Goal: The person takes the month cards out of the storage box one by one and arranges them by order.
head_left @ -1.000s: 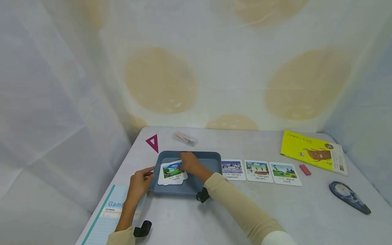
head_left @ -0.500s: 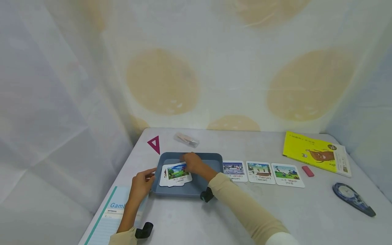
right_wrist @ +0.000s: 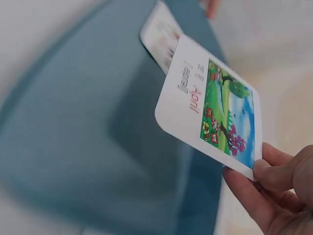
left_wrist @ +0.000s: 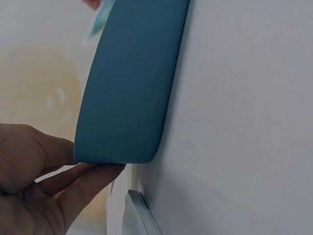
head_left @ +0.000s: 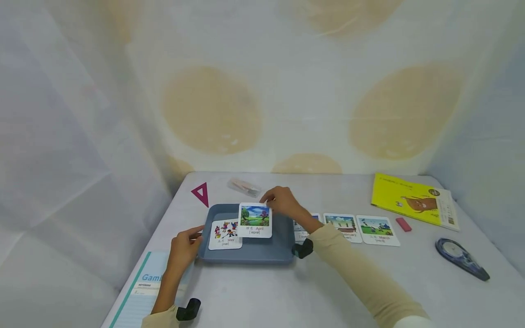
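Observation:
My right hand (head_left: 280, 202) pinches the top corner of the April picture card (head_left: 255, 220) and holds it lifted above the blue tray (head_left: 262, 253); in the right wrist view the April card (right_wrist: 215, 105) hangs tilted over the tray (right_wrist: 83, 147). A May card (head_left: 225, 235) tops the pile left in the tray. My left hand (head_left: 183, 248) holds the tray's left rim, thumb on top and fingers (left_wrist: 73, 188) under the tray's corner (left_wrist: 129, 98).
January, February (head_left: 343, 226) and March (head_left: 376, 230) cards lie in a row right of the tray. Farther right are a pink eraser (head_left: 404, 224), a yellow book (head_left: 415, 200) and a correction tape (head_left: 461, 258). A pink triangle (head_left: 201, 194), a clear packet (head_left: 244, 187) and a notebook (head_left: 141, 291) lie around.
My right hand lifted the April card off the pile and moved it up and to the right, uncovering the May card. The left hand stayed on the tray's rim.

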